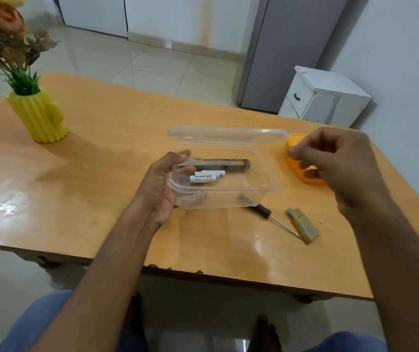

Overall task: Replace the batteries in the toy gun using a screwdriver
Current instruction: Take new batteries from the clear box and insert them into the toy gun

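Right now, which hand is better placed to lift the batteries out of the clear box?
Probably the right hand. It hovers free above the table beside the open clear box, fingers loosely curled, seemingly holding nothing. The left hand grips the box's left wall, steadying it, with the batteries just inside.

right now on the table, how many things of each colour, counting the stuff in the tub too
yellow: 1, ribbed vase
orange: 1, container
clear: 1, tub
white: 2, batteries
black: 2, screwdriver, toy gun
olive: 1, battery cover
total: 8
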